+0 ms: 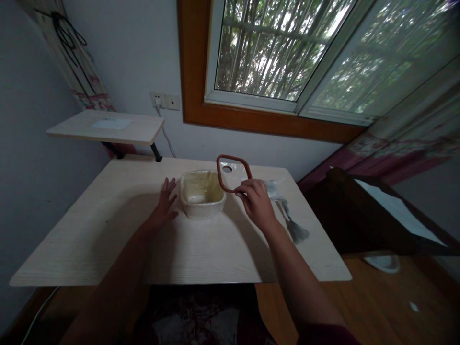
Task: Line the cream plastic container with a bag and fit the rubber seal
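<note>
A whitish, rounded square container [203, 210] stands uncovered in the middle of the table, its inside yellowish. My right hand [256, 200] pinches the lower edge of a clear lid [235, 176] with a reddish-brown rim and a dark oval spot. The lid is tilted up beside the container's right upper edge; whether the two touch I cannot tell. My left hand [166, 203] is just left of the container with its fingers spread, holding nothing. Beyond my right hand lies a crumpled clear plastic bag [296, 231].
The pale wooden table [223, 258] stands against the wall below a window [269, 48]. A raised shelf [75, 125] with a sheet of paper [111, 124] is at back left. A wall socket [158, 99] has a cable plugged in. Dark furniture [334, 215] stands at right.
</note>
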`<action>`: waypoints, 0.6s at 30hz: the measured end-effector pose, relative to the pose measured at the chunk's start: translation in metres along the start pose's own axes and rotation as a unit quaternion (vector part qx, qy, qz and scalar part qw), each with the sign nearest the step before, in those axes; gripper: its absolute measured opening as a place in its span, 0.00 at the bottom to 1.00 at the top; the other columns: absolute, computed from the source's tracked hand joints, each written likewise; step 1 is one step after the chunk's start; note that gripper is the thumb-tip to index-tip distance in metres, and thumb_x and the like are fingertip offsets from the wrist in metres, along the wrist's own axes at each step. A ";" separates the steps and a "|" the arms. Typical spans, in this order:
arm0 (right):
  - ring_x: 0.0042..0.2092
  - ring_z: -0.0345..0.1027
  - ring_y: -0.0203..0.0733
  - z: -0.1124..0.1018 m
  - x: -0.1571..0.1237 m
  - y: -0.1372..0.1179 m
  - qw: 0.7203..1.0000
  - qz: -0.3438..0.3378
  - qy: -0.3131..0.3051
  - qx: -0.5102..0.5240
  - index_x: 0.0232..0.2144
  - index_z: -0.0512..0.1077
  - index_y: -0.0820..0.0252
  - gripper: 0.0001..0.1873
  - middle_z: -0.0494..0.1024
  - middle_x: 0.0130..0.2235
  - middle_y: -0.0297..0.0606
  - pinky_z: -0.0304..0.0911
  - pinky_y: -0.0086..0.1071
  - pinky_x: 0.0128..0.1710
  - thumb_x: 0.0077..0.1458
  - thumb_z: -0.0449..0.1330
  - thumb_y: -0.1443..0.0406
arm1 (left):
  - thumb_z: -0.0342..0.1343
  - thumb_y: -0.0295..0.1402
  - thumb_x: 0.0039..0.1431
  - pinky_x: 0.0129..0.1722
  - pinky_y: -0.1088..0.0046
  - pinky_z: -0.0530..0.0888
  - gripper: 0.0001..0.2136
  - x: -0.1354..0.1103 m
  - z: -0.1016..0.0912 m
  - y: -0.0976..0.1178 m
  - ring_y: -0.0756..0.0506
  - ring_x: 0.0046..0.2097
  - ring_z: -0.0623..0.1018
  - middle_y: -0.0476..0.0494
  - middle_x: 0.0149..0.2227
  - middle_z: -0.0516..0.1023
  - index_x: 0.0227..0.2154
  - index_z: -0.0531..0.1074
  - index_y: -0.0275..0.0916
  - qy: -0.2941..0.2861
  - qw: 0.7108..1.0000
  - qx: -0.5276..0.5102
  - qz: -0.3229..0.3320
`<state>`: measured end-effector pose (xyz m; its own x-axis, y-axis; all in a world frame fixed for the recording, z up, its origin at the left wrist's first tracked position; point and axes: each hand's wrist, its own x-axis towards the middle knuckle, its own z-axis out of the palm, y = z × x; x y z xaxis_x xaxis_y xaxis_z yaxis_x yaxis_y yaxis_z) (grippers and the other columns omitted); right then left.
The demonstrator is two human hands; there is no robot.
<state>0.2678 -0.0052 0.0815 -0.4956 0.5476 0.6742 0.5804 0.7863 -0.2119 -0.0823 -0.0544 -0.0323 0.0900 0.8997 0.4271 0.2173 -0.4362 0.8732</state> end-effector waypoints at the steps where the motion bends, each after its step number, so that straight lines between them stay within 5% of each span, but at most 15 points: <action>1: 0.48 0.67 0.51 0.000 0.003 -0.003 1.000 -0.005 -0.003 -0.004 0.46 0.73 0.52 0.08 0.76 0.44 0.42 0.61 0.47 0.48 0.66 0.58 0.66 | 0.64 0.54 0.53 0.64 0.41 0.64 0.51 0.001 -0.006 0.007 0.31 0.73 0.49 0.41 0.74 0.42 0.70 0.34 0.63 0.018 1.000 -0.009 0.009; 6: 0.47 0.69 0.49 0.003 0.019 -0.017 0.999 -0.045 -0.012 -0.004 0.48 0.73 0.52 0.09 0.77 0.43 0.42 0.62 0.45 0.47 0.67 0.57 0.65 | 0.56 0.43 0.65 0.66 0.49 0.65 0.24 0.015 -0.018 0.067 0.38 0.67 0.66 0.41 0.64 0.64 0.63 0.63 0.54 0.157 0.973 0.132 0.106; 11: 0.46 0.70 0.47 0.007 0.033 -0.031 0.997 -0.075 -0.030 0.012 0.50 0.74 0.50 0.11 0.77 0.44 0.41 0.63 0.43 0.45 0.67 0.56 0.64 | 0.60 0.39 0.63 0.62 0.52 0.68 0.16 0.036 -0.012 0.113 0.40 0.59 0.73 0.45 0.52 0.78 0.53 0.74 0.52 0.102 0.929 0.292 0.206; 18: 0.45 0.70 0.45 0.009 0.054 -0.046 0.991 -0.121 -0.052 0.021 0.48 0.76 0.51 0.12 0.78 0.44 0.39 0.63 0.41 0.44 0.68 0.54 0.64 | 0.62 0.39 0.62 0.57 0.57 0.69 0.16 0.054 -0.002 0.123 0.41 0.54 0.73 0.48 0.50 0.81 0.53 0.75 0.56 0.039 0.905 0.345 0.245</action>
<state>0.2085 -0.0094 0.1210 -0.6819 0.3660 0.6333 0.4106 0.9081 -0.0827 -0.0523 -0.0595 0.0989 0.2765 0.5860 0.7617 0.7279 -0.6452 0.2321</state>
